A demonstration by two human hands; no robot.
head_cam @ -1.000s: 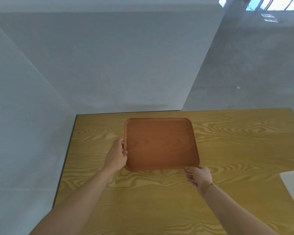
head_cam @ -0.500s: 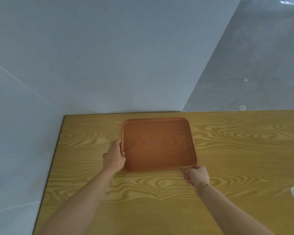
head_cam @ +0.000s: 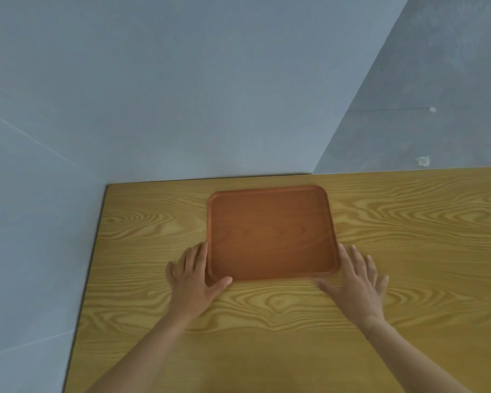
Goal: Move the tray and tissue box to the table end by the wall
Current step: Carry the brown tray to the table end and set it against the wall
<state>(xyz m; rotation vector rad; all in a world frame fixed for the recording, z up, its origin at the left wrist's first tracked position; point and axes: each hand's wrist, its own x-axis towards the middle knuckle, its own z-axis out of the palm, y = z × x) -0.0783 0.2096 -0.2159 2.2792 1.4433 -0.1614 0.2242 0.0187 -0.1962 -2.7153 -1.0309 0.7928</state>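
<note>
A brown wooden tray [head_cam: 270, 234] with rounded corners lies flat on the yellow wood-grain table [head_cam: 408, 236], its far rim close to the wall end. My left hand [head_cam: 194, 275] rests flat on the table at the tray's near left corner, fingers spread, thumb against the near rim. At the near right corner my right hand [head_cam: 357, 282] lies flat, fingers spread, touching the rim. Neither hand grips the tray. The tissue box is out of view.
A grey wall [head_cam: 182, 95] rises right behind the table's far edge and meets another wall at the right. The table's left edge [head_cam: 92, 251] drops off to a grey floor.
The tray has come down flat on the table near the wall. Both hands have let go of its rim and opened, now lying flat beside its near corners.
</note>
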